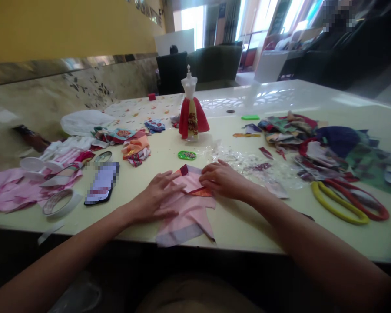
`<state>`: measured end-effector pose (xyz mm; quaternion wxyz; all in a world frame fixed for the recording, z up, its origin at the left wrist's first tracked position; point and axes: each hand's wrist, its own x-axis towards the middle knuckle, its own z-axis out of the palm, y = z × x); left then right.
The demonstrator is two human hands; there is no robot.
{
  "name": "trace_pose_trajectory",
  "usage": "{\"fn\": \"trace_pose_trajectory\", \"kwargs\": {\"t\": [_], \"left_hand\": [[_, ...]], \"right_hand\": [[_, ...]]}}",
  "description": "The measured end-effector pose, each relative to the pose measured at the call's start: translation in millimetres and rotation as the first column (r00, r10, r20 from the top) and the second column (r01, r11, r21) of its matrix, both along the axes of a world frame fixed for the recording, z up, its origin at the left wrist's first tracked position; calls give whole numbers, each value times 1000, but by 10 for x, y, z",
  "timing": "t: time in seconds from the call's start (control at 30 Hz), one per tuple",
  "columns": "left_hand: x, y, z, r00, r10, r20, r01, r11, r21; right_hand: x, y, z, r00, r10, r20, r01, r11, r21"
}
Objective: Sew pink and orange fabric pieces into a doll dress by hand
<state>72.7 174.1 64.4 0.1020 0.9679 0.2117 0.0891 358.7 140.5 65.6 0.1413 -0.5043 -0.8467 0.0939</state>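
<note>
A pink piece of cloth [189, 215] with a pale border and an orange and dark red edge lies on the cream table [241, 226] near its front edge. My left hand [156, 195] rests flat on the cloth's left side, fingers spread. My right hand [223, 178] presses on the cloth's upper right part, fingers bent down onto it. A small white mannequin [189, 104] in a red skirt stands upright behind the cloth. A green sequinned oval [187, 155] lies between the mannequin and the cloth.
A phone [102, 182], rolls of tape [60, 202] and pink fabric [9, 189] lie at the left. Scraps of fabric [316, 139], clear plastic wrap [247, 163] and yellow and red scissors handles [345, 202] lie at the right. A person sits at the far right back.
</note>
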Motion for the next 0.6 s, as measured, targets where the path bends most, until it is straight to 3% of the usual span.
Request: {"fn": "trace_pose_trajectory", "kwargs": {"t": [0.1,0.2,0.27,0.4,0.5,0.6], "left_hand": [[-59,-150,-1,994,-71,-87,68,997,-36],[-87,-163,0,996,-69,-49,65,995,-74],[-56,-81,-3,999,-2,35,5,997,-77],[110,157,-41,978,116,174,-105,992,-69],[234,192,-74,974,84,208,-73,996,-59],[270,50,-80,981,22,195,-15,999,-37]], "right_hand": [[5,6,-56,991,-109,77,107,994,27],[10,25,-61,983,-182,35,177,978,113],[1,29,-35,991,-132,-26,134,982,134],[-51,5,-10,989,86,-122,-70,989,132],[-91,0,-64,993,55,-101,-43,992,117],[-104,20,-113,998,13,-55,-8,995,98]]}}
